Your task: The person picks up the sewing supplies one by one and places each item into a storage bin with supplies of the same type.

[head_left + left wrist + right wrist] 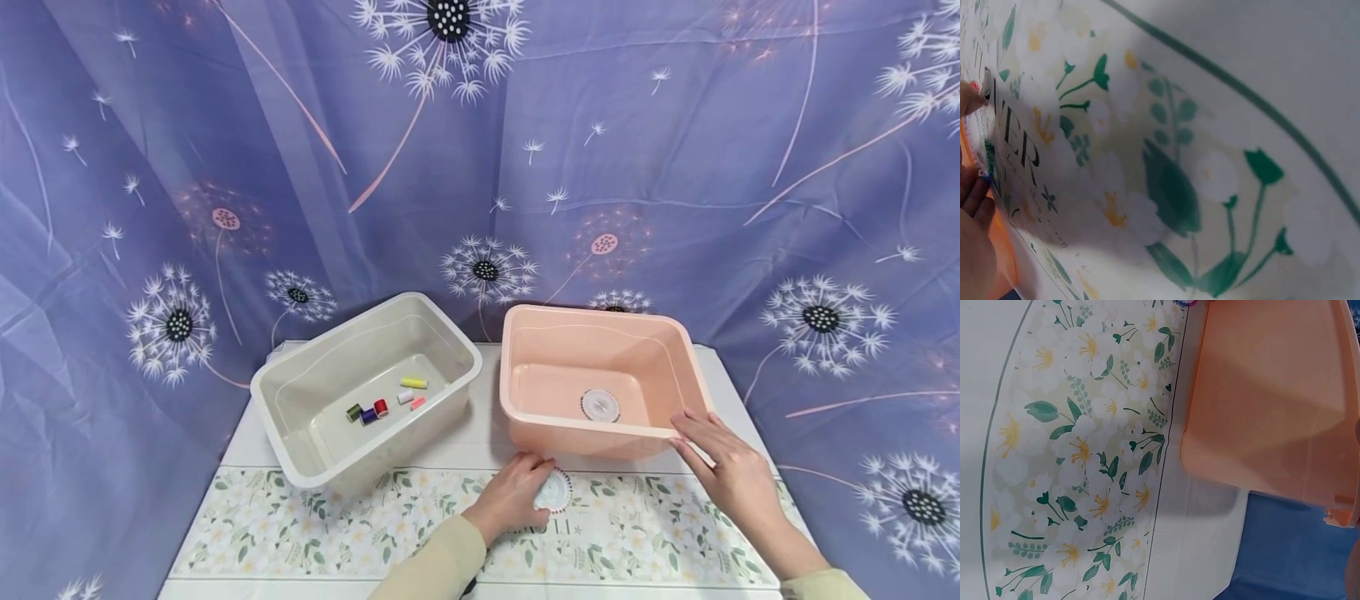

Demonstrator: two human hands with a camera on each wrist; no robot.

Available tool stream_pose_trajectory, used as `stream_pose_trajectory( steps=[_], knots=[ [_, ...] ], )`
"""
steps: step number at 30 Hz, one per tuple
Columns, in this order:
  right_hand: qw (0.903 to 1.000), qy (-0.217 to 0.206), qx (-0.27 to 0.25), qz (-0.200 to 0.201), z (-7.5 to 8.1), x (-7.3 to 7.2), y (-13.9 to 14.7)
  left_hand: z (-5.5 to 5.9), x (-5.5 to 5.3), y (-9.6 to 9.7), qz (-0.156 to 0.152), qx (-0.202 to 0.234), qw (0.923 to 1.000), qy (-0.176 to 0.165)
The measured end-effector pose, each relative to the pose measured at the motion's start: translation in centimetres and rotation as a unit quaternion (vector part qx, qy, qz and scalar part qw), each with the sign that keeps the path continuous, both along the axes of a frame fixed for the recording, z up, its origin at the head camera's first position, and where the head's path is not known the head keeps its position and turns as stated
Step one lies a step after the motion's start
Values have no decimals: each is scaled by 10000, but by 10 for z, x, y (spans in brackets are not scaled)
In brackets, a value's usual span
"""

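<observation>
My left hand [517, 493] grips a round, pale wheel of sewing pins [556, 490] with coloured heads round its edge, low over the flowered strip. In the left wrist view, only some fingers [977, 199] show at the left edge. My right hand [731, 467] holds the near right corner of the pink plastic bin [570, 431], fingers over the rim and thumb against the outer wall. Inside that bin lies another round pin wheel [601, 406] with a pale centre. The right wrist view shows the pink bin's outer wall [1272, 406], with the hand mostly out of frame.
A grey-white bin [360, 462] stands to the left, holding several thread spools, among them a red spool [381, 407], and a yellow stick-like piece [414, 382]. Both bins stand on a white table [491, 400] with a flowered strip. A purple dandelion curtain [570, 167] hangs behind.
</observation>
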State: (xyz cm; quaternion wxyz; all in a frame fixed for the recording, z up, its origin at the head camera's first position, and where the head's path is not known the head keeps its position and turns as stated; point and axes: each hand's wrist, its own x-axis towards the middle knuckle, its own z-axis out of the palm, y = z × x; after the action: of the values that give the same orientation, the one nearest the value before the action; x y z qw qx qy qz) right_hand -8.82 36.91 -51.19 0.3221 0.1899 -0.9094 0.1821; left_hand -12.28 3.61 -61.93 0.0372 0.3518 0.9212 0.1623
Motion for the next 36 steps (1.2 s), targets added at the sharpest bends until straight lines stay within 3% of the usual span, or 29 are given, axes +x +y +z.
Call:
stream_pose_trajectory(
  steps=[4,12,22,36],
  knots=[
    [10000,-29,-3,57,0,0,0,-1,0,-1,-46,17,9999,147],
    [9999,-73,76,-29,2,1,0,1,-2,3,39,-110,9999,-70],
    [10000,-52,17,-9,3,1,0,4,-4,9,-61,-359,9989,290],
    [9999,-97,85,-30,2,0,0,5,-4,9,-113,-351,9986,368]
  ],
)
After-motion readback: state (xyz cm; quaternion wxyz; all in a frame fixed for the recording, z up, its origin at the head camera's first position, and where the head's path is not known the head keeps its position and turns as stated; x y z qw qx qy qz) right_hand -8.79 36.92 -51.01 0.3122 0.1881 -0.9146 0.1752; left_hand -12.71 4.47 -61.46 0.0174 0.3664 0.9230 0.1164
